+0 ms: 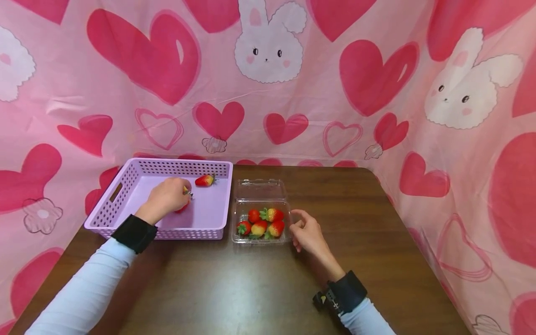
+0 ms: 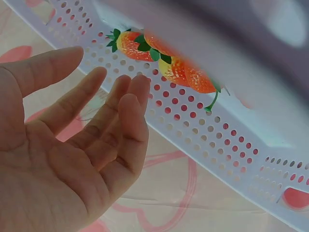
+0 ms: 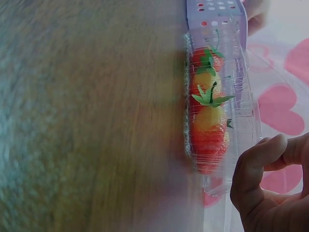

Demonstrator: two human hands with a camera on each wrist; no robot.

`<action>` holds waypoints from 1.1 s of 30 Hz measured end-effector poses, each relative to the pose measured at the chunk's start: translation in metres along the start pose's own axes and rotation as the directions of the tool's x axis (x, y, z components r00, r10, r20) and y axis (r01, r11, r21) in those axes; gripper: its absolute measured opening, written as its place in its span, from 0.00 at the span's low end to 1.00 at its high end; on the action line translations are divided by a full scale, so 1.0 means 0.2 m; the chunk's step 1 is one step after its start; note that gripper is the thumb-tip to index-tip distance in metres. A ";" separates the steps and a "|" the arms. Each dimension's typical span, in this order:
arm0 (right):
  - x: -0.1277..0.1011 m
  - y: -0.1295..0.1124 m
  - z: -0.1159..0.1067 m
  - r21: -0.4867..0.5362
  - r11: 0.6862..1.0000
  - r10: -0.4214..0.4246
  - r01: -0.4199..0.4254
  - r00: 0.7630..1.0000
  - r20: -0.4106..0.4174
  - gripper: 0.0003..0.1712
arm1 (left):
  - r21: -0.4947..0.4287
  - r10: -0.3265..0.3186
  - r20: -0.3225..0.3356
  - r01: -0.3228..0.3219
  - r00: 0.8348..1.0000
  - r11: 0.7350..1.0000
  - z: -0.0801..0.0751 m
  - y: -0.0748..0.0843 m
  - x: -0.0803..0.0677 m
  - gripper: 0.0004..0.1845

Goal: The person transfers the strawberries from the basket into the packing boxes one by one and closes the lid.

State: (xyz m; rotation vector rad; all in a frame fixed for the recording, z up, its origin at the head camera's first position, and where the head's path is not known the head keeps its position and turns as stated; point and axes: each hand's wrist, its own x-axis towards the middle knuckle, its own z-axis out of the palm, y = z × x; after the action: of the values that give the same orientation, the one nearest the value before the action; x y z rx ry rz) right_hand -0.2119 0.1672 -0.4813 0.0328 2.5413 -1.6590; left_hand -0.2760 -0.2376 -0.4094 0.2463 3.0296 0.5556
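Note:
In the head view my left hand (image 1: 168, 197) reaches down into a lilac perforated basket (image 1: 142, 197), fingertips right at a strawberry (image 1: 182, 207). In the left wrist view its fingers are spread and loosely bent, and several strawberries (image 2: 135, 46) lie just beyond them against the basket wall. Another strawberry (image 1: 204, 180) lies near the basket's back right corner. My right hand (image 1: 309, 234) is at the right side of a clear plastic clamshell box (image 1: 260, 190), bent fingertips at its rim. Inside the box lie several red and yellow strawberries (image 1: 275, 228) with green leaves.
The basket and the box stand side by side at the back of a brown wooden table (image 1: 234, 288). Behind and to the right hangs a pink curtain (image 1: 318, 93) with hearts and rabbits. The box's lid stands open toward the back.

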 end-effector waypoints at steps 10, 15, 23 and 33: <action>0.00 0.00 0.00 0.003 1.000 -0.011 0.011 1.000 0.003 0.27 | 0.010 -0.041 0.106 0.040 0.994 0.999 -0.03 -0.01 0.04 0.20; 0.00 0.00 0.00 0.003 1.000 -0.008 0.008 1.000 0.006 0.27 | 0.013 -0.041 0.139 0.039 0.990 0.999 -0.05 -0.02 0.05 0.22; 0.00 0.00 -0.01 -0.003 1.000 -0.006 0.006 1.000 0.003 0.26 | 0.045 -0.010 0.129 0.004 0.992 0.999 -0.10 0.00 0.07 0.18; 0.00 0.00 0.00 -0.002 1.000 0.003 -0.003 1.000 0.007 0.27 | 0.069 -0.035 0.199 0.021 0.979 0.997 -0.05 -0.04 0.11 0.15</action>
State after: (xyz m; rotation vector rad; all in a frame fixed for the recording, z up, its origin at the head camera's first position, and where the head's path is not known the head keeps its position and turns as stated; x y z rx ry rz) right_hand -0.2117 0.1673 -0.4818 0.0311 2.5367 -1.6526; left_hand -0.2999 -0.2437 -0.4039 0.2458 2.8540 0.4015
